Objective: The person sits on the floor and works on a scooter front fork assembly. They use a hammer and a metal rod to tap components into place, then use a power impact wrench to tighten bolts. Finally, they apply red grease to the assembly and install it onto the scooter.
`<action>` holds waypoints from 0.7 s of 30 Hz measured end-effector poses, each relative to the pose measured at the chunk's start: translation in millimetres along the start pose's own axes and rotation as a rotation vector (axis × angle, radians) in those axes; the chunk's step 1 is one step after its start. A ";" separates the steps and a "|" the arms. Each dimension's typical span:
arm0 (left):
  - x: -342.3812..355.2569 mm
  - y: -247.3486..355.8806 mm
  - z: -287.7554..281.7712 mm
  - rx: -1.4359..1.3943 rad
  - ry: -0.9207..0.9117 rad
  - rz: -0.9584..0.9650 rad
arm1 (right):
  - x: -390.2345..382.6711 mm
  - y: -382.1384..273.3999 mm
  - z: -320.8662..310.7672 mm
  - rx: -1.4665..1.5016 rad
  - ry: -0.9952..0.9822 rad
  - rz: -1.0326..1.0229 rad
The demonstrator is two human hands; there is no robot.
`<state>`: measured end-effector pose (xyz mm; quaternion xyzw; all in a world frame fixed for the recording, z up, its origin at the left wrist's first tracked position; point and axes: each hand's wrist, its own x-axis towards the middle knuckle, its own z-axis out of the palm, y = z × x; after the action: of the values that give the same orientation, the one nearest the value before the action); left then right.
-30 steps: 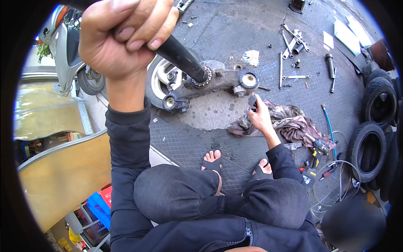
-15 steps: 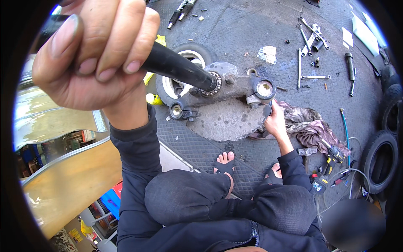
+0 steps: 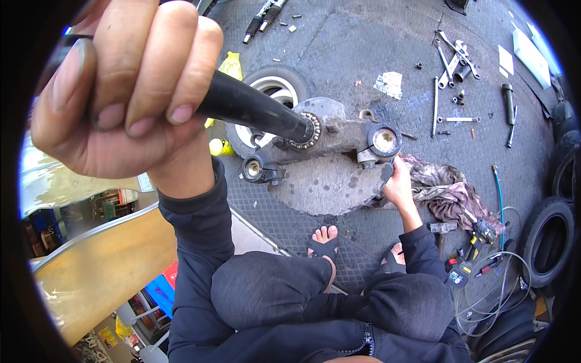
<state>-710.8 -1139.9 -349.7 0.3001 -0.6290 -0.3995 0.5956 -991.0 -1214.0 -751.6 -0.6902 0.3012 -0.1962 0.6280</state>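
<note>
Over the textured floor (image 3: 357, 54), toward its left edge, a fork clamp (image 3: 348, 139) is slanting its black tube (image 3: 257, 107) into the gripping left hand (image 3: 124, 97). The right hand (image 3: 399, 184) is meeting the clamp's right end, its hold unclear; a bearing ring (image 3: 317, 132) is circling the tube.

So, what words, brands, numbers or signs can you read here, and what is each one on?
None of it can be read with confidence.
Drill battery: small pale marks, too small to read.
Yellow label at lower left: too small and blurred.
White paper on the floor: blurred marks; I can't tell whether they are writing.
Black tube in the left hand: no lettering visible.
</note>
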 end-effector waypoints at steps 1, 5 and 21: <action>1.4 -0.2 1.2 0.001 -0.007 0.008 | 0.3 0.2 0.0 -0.011 0.001 0.003; 1.0 -2.1 16.2 -0.011 0.107 0.003 | 1.3 -4.1 0.8 -0.004 -0.009 0.018; 15.1 -3.2 61.4 0.117 0.706 -0.041 | -92.6 -62.4 -134.1 -0.141 0.093 0.435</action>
<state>-773.5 -1145.4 -343.1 0.4658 -0.4001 -0.2465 0.7498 -1136.2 -1251.2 -662.1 -0.6415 0.4845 -0.0661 0.5911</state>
